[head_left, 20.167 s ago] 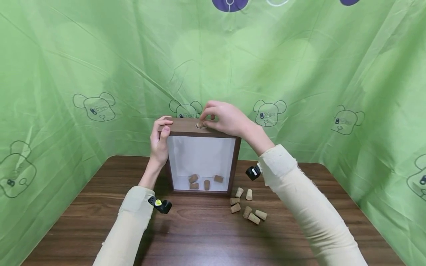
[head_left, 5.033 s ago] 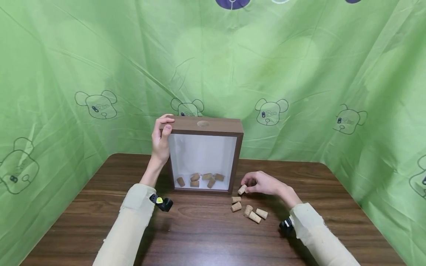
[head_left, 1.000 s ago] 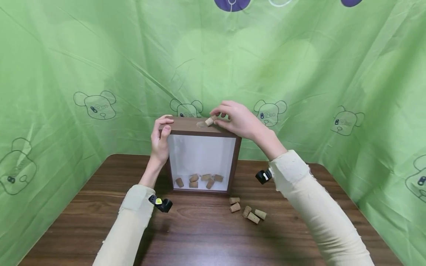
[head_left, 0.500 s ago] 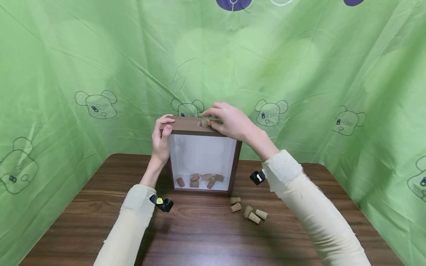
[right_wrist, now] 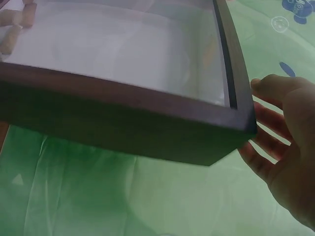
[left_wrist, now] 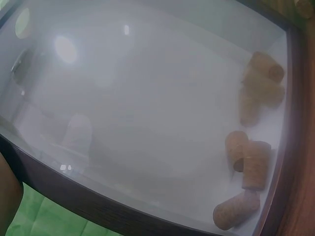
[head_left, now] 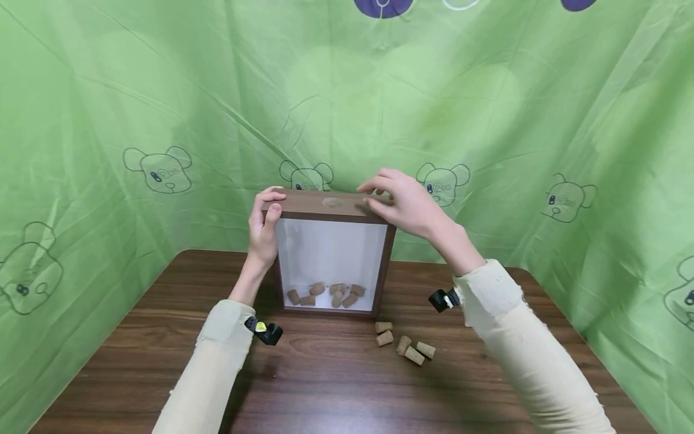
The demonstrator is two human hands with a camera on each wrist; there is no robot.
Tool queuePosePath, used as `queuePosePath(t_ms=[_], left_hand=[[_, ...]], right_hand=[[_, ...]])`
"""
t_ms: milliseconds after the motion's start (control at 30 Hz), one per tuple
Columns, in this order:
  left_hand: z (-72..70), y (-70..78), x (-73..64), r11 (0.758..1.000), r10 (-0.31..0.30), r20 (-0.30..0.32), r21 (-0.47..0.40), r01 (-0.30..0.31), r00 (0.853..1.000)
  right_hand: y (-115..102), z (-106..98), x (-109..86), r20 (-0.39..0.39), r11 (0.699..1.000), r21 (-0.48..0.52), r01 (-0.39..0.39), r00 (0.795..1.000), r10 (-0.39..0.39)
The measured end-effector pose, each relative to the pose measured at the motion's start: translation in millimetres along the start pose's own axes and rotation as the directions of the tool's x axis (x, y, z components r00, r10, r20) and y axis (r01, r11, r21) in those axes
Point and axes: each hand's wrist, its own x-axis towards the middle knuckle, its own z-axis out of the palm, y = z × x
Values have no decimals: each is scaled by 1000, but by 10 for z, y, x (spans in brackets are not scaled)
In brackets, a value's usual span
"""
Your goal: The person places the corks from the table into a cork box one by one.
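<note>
A dark wooden shadow box [head_left: 328, 265] with a clear front stands upright on the table. My left hand [head_left: 264, 232] grips its upper left corner, thumb on the front edge and fingers over the top. A round hole [head_left: 332, 202] shows in the top face. My right hand [head_left: 405, 202] is over the top's right end, fingers loosely bent, holding nothing; in the right wrist view its fingers [right_wrist: 268, 118] are beside the box's corner. Several wine corks [left_wrist: 257, 164] lie along the box floor behind the clear front.
Several loose corks [head_left: 414, 355] lie on the brown table [head_left: 325, 374], in front and to the right of the box. A green cloth [head_left: 347, 90] with printed bear heads hangs behind and at both sides.
The cork my right hand held at the hole has gone into the box, and corks inside have shifted. That hand has drawn back to the right. My left hand keeps its grip.
</note>
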Motion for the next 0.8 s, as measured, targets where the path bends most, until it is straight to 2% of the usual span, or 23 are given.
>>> queuePosePath(t_ms=[333,600,800], left_hand=[[14,1,19,1000,11,6,16,-11,1000],[17,13,3,999,-30,-10,11,30,999],[27,28,-3,999,-31,-6,7,31,999]], right_hand=[[170,-104,-333,-115,996,80,-38,992,47],[262,-128,-544,-139,996,63,-56,988,64],[310,-121,-705,-147,995,66,-76,985,85]])
